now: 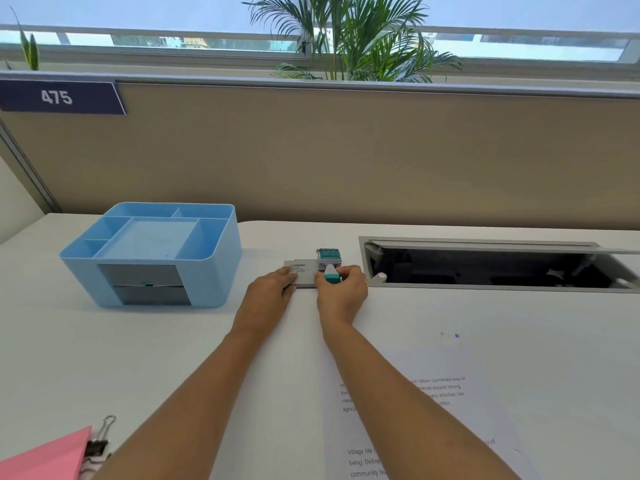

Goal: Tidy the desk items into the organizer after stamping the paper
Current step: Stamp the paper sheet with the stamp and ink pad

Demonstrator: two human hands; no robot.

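Both arms reached forward across the white worktop (138, 341) toward a grey ink-pad case (300, 271) printed "camlin", which lay flat near the middle of the worktop, to the right of the organizer. The left hand (268, 294) rested with its fingertips on the case's left edge, steadying it. The right hand (343, 292) was closed around a teal-and-white stamp (331, 274), held at the case's right end. Just behind the case sat a small teal-topped stamp block (329, 257), touching or nearly touching it; which could not be told. The light-blue organizer (152, 254) stood well to the left of the hands, its open top divided into a large central tray and several narrower compartments, all of which appeared bare; two grey drawers (145, 285) in its front face were shut. To the right of the hands, an open cable hatch (491, 265) was recessed into the worktop, its interior dark. A printed sheet of paper (450, 410) lay in the near right area, partly covered by the right forearm. At the near left corner lay a pink folder (52, 455) with a black binder clip (98, 441) beside it. A beige partition (311, 150) bearing a "475" label (57, 97) closed off the back edge, with a palm plant (363, 39) behind it.
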